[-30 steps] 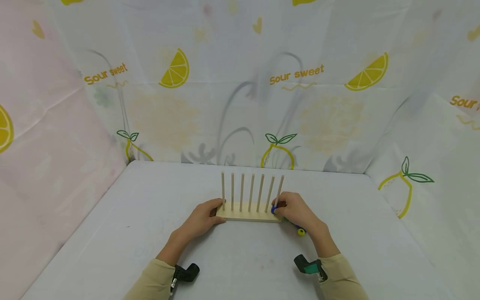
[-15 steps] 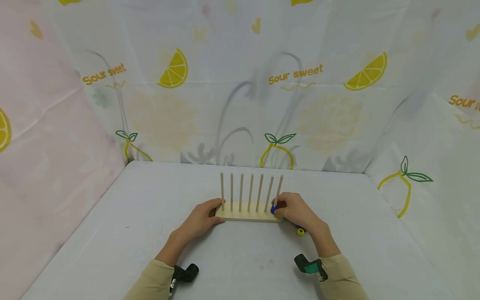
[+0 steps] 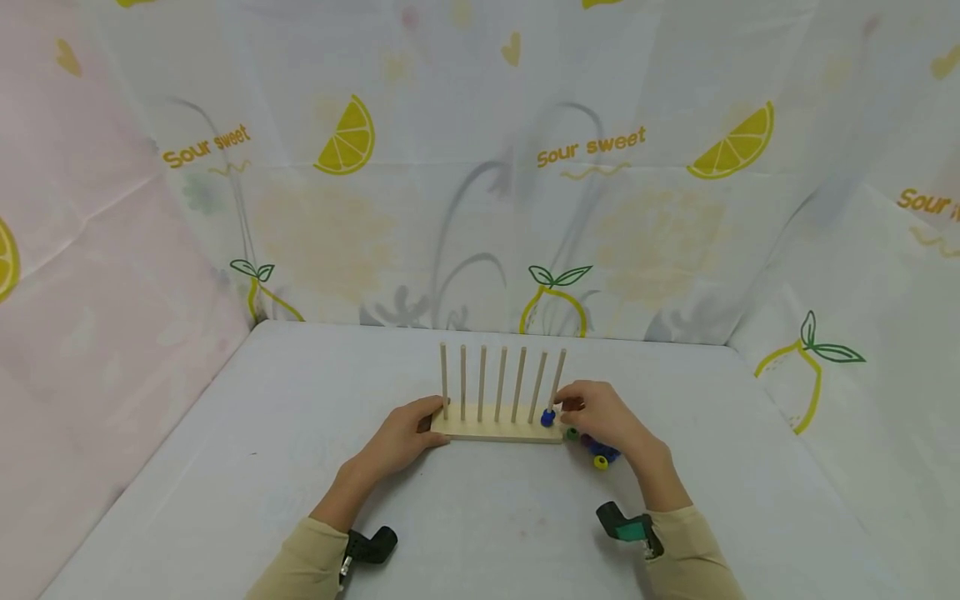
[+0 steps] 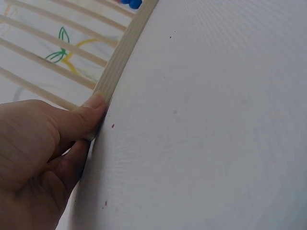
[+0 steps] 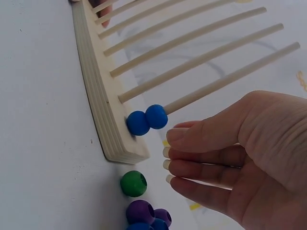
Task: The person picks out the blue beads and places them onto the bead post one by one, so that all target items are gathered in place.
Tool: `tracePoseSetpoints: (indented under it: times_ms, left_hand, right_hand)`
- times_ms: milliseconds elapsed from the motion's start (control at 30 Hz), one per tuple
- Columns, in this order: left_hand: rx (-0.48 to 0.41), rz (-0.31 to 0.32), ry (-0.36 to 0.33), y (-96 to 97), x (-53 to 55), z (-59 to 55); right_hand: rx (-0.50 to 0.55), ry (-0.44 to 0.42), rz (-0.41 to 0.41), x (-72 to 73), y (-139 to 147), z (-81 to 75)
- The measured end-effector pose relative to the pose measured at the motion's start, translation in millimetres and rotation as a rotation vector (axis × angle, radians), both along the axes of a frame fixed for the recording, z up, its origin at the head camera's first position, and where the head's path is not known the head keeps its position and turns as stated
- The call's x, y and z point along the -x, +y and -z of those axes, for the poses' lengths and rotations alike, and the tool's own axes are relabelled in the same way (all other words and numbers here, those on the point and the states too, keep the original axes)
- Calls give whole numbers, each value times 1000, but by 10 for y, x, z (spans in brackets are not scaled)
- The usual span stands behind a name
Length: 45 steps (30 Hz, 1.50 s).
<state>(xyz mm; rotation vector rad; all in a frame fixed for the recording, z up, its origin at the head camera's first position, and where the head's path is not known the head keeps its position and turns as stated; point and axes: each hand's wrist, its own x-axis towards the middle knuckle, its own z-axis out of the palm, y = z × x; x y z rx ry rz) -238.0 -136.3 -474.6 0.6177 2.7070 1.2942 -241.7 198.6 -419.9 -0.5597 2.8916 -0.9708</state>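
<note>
A wooden peg rack [image 3: 498,429] with a row of several upright dowels stands mid-table. My left hand [image 3: 401,437] grips the base's left end, with the thumb along the front edge in the left wrist view. Two blue beads [image 5: 147,120] sit stacked at the bottom of the rightmost dowel [image 5: 235,76]. Just beside that dowel, my right hand [image 3: 600,414] holds nothing; its fingers are loosely bent and apart from the beads. By the rack's right end, below this hand, lie a green bead [image 5: 133,183], a purple bead [image 5: 140,212] and a yellow bead [image 3: 601,462].
More blue beads [image 3: 604,450] lie in the loose cluster on the white tabletop [image 3: 480,517]. A lemon-patterned cloth [image 3: 450,208] hangs behind the table and along both sides. The other dowels [image 3: 482,383] carry no beads.
My right hand has let go of the blue bead and drawn slightly to the right. Two blue beads now show on the rightmost dowel. The left hand keeps its grip.
</note>
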Motion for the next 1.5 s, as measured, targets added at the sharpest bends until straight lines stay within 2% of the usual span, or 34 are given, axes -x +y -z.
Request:
tracePoseSetpoints:
  times_ms: [367,600,967,1233,1500]
  left_hand:
    - [6,-10,-1,4,-3,0]
    - [14,-25,-5,10,-2,-9]
    - [1,-19,-11,12,2,-2]
    - [0,-22,-11,5,-7,-12]
    - [4,-11,-1,0,-7,-9]
  right_hand:
    - [8,-23,60,4,122,-24]
    - [36,-16,69,1,202,-51]
    - [3,-55,112,-16,332,-79]
    - [-45,-59,114,15,417,-41]
    - [-4,-94,109,26,517,26]
